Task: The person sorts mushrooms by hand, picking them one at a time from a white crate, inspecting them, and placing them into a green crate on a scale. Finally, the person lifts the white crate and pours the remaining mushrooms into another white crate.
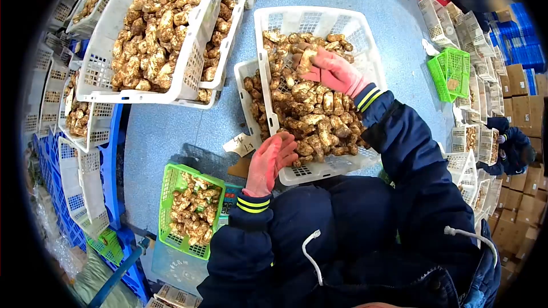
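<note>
A white plastic basket (313, 16) full of brown, knobbly mushroom-like pieces (319, 102) stands in front of me, on top of another white basket (246, 69). My right hand, in a pink glove (337, 71), is over the pieces with its fingers closed on a pale brown piece (306, 61). My left hand, in a pink glove (272, 162), is at the basket's near left corner, fingers apart, holding nothing. To the lower left, a green basket (166, 201) with smaller brown pieces sits on a scale (229, 198).
Large white baskets (85, 80) of similar pieces stand at upper left. A blue rack (117, 165) is at left. Right are a green basket (451, 74), stacked white baskets (465, 174), cardboard boxes (519, 114) and a person (514, 148). A paper tag (241, 145) lies beside the front basket.
</note>
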Available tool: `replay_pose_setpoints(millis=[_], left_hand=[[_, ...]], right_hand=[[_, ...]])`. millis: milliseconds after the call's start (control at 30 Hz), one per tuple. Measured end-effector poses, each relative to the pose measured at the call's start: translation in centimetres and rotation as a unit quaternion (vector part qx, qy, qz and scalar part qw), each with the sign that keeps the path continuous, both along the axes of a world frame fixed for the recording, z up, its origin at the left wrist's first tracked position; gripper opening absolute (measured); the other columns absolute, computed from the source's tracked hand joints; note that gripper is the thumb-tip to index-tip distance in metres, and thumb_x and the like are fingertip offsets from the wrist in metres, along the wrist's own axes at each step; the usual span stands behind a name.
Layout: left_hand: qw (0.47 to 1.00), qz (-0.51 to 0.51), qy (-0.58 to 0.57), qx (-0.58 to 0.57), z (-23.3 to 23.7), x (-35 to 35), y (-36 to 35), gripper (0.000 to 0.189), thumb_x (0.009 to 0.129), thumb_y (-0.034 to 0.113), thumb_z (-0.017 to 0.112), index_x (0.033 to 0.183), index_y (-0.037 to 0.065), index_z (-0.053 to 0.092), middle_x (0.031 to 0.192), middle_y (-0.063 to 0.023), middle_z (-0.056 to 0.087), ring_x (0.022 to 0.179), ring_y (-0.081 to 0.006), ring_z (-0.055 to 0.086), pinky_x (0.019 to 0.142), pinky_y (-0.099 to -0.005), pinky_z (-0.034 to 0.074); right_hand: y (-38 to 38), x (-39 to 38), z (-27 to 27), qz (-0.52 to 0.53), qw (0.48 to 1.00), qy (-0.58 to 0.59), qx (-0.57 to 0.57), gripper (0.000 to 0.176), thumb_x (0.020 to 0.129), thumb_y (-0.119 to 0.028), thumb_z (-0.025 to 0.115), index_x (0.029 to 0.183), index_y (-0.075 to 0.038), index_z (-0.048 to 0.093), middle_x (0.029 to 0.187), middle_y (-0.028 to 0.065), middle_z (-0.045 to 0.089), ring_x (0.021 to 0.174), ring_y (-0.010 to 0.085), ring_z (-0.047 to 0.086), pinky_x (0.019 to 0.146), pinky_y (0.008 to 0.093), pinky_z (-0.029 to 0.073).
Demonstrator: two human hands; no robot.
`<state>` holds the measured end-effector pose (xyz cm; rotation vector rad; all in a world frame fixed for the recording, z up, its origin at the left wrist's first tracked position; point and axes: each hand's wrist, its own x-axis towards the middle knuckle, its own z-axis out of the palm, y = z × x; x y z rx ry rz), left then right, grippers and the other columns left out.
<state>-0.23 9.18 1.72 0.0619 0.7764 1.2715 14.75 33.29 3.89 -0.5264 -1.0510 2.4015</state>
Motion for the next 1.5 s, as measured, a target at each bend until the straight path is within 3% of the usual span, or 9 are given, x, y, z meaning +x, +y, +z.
replay_pose_setpoints(millis=[300, 533, 800, 1000, 1100, 1133, 1200, 1267, 1500], left_hand=[[0.998, -0.001, 0.055, 0.025, 0.8, -0.4, -0.1, 0.037, 0.089, 0.024, 0.049, 0.117, 0.0, 0.044, 0.113, -0.0132, 0.051, 0.1, -0.0237, 0.054, 0.081, -0.0349, 0.046], [0.991, -0.023, 0.121, 0.058, 2.4, 0.1, -0.2, 0.045, 0.088, 0.025, 0.051, 0.124, 0.001, 0.038, 0.116, -0.0127, 0.049, 0.104, -0.0225, 0.05, 0.086, -0.034, 0.042], [0.997, -0.042, 0.058, 0.024, 0.3, 0.1, 0.3, 0.044, 0.088, 0.027, 0.051, 0.122, 0.001, 0.041, 0.118, -0.0142, 0.047, 0.11, -0.0257, 0.047, 0.088, -0.0362, 0.042], [0.998, -0.011, 0.062, 0.028, 1.5, 0.5, 0.4, 0.053, 0.086, 0.028, 0.053, 0.128, 0.003, 0.033, 0.123, -0.0153, 0.042, 0.111, -0.027, 0.045, 0.088, -0.0381, 0.042], [0.997, 0.036, -0.02, 0.064, 1.3, 1.2, 0.9, 0.055, 0.086, 0.027, 0.054, 0.13, 0.004, 0.03, 0.124, -0.015, 0.041, 0.111, -0.0266, 0.045, 0.089, -0.0392, 0.042], [0.997, 0.039, -0.019, 0.064, 1.4, 1.0, 1.2, 0.055, 0.086, 0.027, 0.054, 0.13, 0.004, 0.03, 0.124, -0.015, 0.041, 0.111, -0.0266, 0.045, 0.089, -0.0392, 0.042], [0.997, -0.034, -0.003, 0.075, 1.7, 0.7, 2.0, 0.052, 0.087, 0.027, 0.052, 0.129, 0.004, 0.031, 0.12, -0.0146, 0.044, 0.104, -0.0252, 0.049, 0.086, -0.0376, 0.044], [0.998, -0.036, -0.021, 0.056, 0.5, 0.4, 1.9, 0.043, 0.088, 0.027, 0.049, 0.123, 0.003, 0.037, 0.112, -0.0132, 0.05, 0.096, -0.0233, 0.053, 0.079, -0.0344, 0.047], [0.99, 0.047, -0.131, 0.0, -0.9, 0.0, 1.9, 0.032, 0.09, 0.029, 0.045, 0.109, 0.003, 0.046, 0.094, -0.0089, 0.055, 0.079, -0.0183, 0.057, 0.066, -0.031, 0.051]], right_hand=[[-3.8, 0.4, 2.3, 0.058, 0.995, -0.049, 0.067, 0.044, 0.082, -0.014, 0.056, 0.122, -0.004, 0.041, 0.084, -0.0033, 0.055, 0.075, 0.0071, 0.052, 0.07, 0.02, 0.041], [-6.6, 1.9, 3.0, 0.194, 0.942, -0.224, 0.155, 0.019, 0.082, -0.008, 0.055, 0.1, -0.003, 0.057, 0.082, -0.0031, 0.058, 0.077, 0.0035, 0.05, 0.068, 0.0204, 0.041], [-6.5, 2.6, 0.6, 0.171, 0.868, -0.391, 0.253, 0.038, 0.078, -0.003, 0.056, 0.116, 0.0, 0.049, 0.088, 0.0001, 0.061, 0.072, 0.0048, 0.053, 0.06, 0.0184, 0.042], [-7.1, 0.9, 0.7, 0.164, 0.928, -0.321, 0.094, 0.046, 0.08, -0.009, 0.055, 0.122, 0.003, 0.041, 0.09, 0.0039, 0.061, 0.075, 0.0057, 0.052, 0.061, 0.0214, 0.043], [-9.4, -0.2, 2.7, 0.197, 0.908, -0.223, 0.296, 0.04, 0.083, -0.013, 0.055, 0.121, -0.003, 0.047, 0.098, 0.0065, 0.06, 0.085, 0.0068, 0.051, 0.066, 0.0261, 0.045], [-8.8, -1.3, 7.2, 0.301, 0.852, -0.325, 0.28, 0.037, 0.083, -0.016, 0.056, 0.118, -0.006, 0.049, 0.096, 0.0062, 0.059, 0.086, 0.0092, 0.052, 0.07, 0.0271, 0.046], [-3.8, -0.5, 3.3, 0.164, 0.655, -0.21, 0.708, 0.039, 0.084, -0.02, 0.055, 0.119, -0.006, 0.048, 0.1, 0.0062, 0.058, 0.087, 0.0118, 0.055, 0.074, 0.0266, 0.046], [1.4, -0.5, 2.0, 0.052, 0.731, -0.458, 0.503, 0.037, 0.085, -0.019, 0.05, 0.12, -0.007, 0.047, 0.109, 0.0104, 0.055, 0.093, 0.0175, 0.056, 0.076, 0.0268, 0.046], [10.0, -3.3, -7.8, 0.007, 0.527, -0.61, 0.592, 0.047, 0.077, -0.028, 0.052, 0.121, -0.012, 0.045, 0.114, 0.0151, 0.052, 0.106, 0.0303, 0.049, 0.091, 0.0356, 0.038]])
